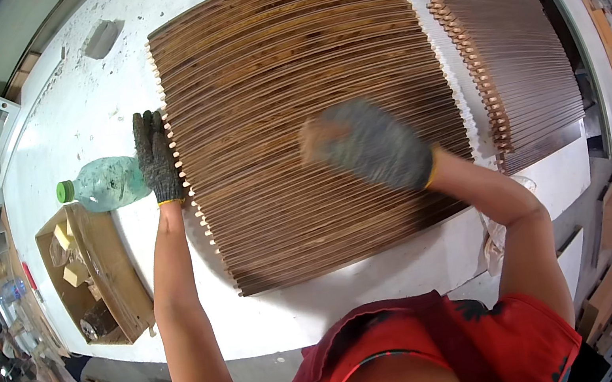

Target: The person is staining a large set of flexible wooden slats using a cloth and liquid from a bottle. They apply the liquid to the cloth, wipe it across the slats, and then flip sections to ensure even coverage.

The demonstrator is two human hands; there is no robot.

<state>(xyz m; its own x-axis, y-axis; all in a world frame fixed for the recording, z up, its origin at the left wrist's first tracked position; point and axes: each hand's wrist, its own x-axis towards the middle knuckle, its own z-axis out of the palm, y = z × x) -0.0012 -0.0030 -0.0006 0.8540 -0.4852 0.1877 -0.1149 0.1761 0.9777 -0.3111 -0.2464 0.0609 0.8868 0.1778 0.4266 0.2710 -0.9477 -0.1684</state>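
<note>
Dark wooden slats [286, 66] beneath blurred right hand [377, 144], grip unclear; left hand [156, 160] flat alongside.

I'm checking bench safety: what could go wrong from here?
The bottle lies on its side close to the left hand, so a bump could roll it. The right hand, over the brown slats, might push them out of line. The cardboard box near the edge of the table could get knocked off.

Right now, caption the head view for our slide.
Left hand beside dark slats, right hand blurred over them, both gloved.
</note>
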